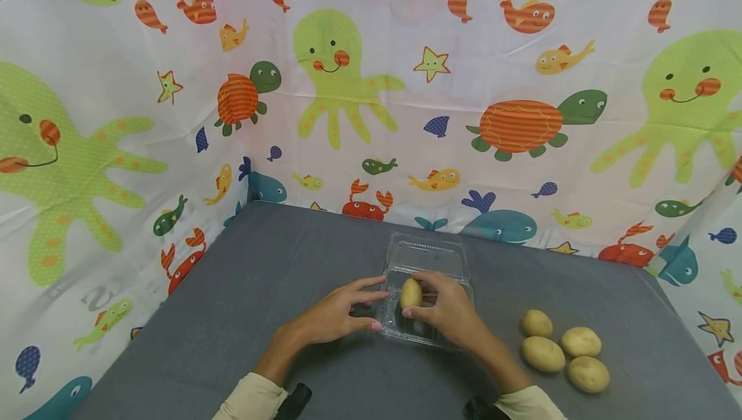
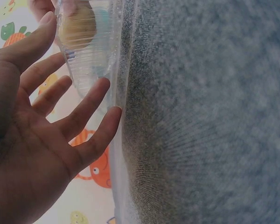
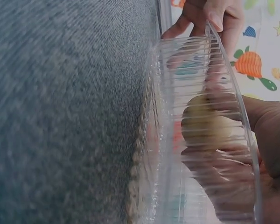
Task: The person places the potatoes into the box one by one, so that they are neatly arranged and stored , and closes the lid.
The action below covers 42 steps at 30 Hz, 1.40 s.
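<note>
A clear plastic clamshell container point(image 1: 427, 337) lies on the grey table with its lid point(image 1: 426, 254) folded back, away from me. My right hand point(image 1: 445, 307) pinches a small potato point(image 1: 411, 294) between thumb and fingers, inside the container's base. Through the ribbed clear wall, the right wrist view shows the same potato point(image 3: 203, 123). At the container's left side, my left hand point(image 1: 342, 310) has its fingers spread, with the tips at the rim. The left wrist view shows these fingers point(image 2: 91, 105) extended beside the clear wall.
To the right of the container, several loose potatoes point(image 1: 543, 354) sit grouped on the table point(image 1: 290, 246). A white curtain point(image 1: 371, 111) printed with sea animals hangs behind the table and along its sides.
</note>
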Tool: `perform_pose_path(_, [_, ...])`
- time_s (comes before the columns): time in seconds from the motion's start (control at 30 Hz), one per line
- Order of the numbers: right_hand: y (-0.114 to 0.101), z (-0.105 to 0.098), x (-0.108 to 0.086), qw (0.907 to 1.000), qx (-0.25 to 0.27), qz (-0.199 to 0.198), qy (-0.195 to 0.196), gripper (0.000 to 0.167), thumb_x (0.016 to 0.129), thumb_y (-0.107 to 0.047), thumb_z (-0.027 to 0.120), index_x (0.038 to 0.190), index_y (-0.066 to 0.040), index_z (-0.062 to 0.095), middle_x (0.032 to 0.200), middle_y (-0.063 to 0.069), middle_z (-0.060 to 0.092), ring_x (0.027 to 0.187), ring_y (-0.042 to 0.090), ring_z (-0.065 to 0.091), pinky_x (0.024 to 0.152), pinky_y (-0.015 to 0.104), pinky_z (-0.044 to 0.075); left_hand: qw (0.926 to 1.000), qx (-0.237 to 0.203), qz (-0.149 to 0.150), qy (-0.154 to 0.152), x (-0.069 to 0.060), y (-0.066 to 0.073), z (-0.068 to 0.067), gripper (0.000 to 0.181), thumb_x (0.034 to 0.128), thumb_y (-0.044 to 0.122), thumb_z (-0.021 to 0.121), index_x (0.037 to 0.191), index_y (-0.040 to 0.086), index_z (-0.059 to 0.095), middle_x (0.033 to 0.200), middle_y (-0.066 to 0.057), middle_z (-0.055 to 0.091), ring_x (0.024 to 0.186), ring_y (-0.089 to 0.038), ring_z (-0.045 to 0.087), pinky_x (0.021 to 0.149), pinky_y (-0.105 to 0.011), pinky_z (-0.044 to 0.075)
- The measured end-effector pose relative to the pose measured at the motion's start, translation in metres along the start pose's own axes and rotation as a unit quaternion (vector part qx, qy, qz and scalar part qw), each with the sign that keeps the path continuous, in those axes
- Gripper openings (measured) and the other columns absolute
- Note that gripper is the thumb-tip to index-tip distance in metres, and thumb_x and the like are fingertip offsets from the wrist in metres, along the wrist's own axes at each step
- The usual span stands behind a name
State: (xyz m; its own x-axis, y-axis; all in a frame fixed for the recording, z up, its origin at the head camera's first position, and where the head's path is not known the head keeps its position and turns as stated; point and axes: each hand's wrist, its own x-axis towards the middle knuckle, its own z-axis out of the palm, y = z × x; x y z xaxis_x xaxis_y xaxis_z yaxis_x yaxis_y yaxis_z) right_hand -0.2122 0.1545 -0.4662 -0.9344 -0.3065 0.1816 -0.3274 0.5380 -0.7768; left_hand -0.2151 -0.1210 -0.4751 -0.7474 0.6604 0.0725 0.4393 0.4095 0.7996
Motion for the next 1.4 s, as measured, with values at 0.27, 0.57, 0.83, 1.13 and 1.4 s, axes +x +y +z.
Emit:
perform_pose_path(0.27, [-0.004,0.005,0.002,0.9999,0.001,0.016,-0.007,0.072,0.080,-0.017,0.095,0.141,0.004,0.063,0.133,0.019,0.066,0.112,0.035,0.074,0.090,0.036,0.063,1.0000,0.002,-0.002,0.000,0.000,0.001,0.000,0.061,0.1005,0.039,0.075,0.155,0.016,0.057,0.173,-0.002,0.033,0.155,-0.030,0.039,0.113,-0.055,0.049])
perform_pose_path(0.57, [-0.003,0.010,0.005,0.9995,-0.008,0.016,-0.025,0.067,0.080,-0.018,0.095,0.137,0.002,0.065,0.133,0.017,0.067,0.107,0.033,0.075,0.087,0.037,0.064,0.9999,0.011,-0.006,-0.001,0.000,0.001,0.001,0.062,0.0998,0.041,0.075,0.155,0.019,0.057,0.173,0.001,0.033,0.157,-0.027,0.036,0.113,-0.053,0.050])
perform_pose_path(0.83, [-0.003,0.013,0.006,0.9993,-0.018,0.016,-0.029,0.068,0.080,-0.016,0.095,0.138,0.001,0.065,0.135,0.017,0.067,0.106,0.031,0.076,0.086,0.037,0.064,0.9999,0.010,-0.006,0.000,0.000,0.002,0.000,0.062,0.0998,0.040,0.075,0.155,0.019,0.057,0.173,0.001,0.033,0.157,-0.027,0.035,0.113,-0.053,0.050])
perform_pose_path(1.13, [-0.002,0.016,0.006,0.9989,-0.020,0.022,-0.037,0.066,0.080,-0.014,0.095,0.137,0.001,0.064,0.133,0.017,0.066,0.104,0.028,0.075,0.084,0.036,0.064,1.0000,0.005,-0.006,-0.001,0.001,0.001,0.001,0.061,0.1006,0.040,0.074,0.156,0.020,0.056,0.173,0.002,0.032,0.157,-0.027,0.035,0.113,-0.054,0.050])
perform_pose_path(1.4, [-0.003,0.016,0.007,0.9980,-0.043,-0.003,-0.047,0.063,0.081,-0.018,0.095,0.135,0.000,0.067,0.133,0.016,0.065,0.103,0.024,0.072,0.085,0.039,0.063,1.0000,0.002,-0.006,0.000,-0.001,0.001,0.001,0.062,0.1005,0.039,0.075,0.156,0.018,0.056,0.173,0.000,0.032,0.157,-0.029,0.035,0.113,-0.055,0.049])
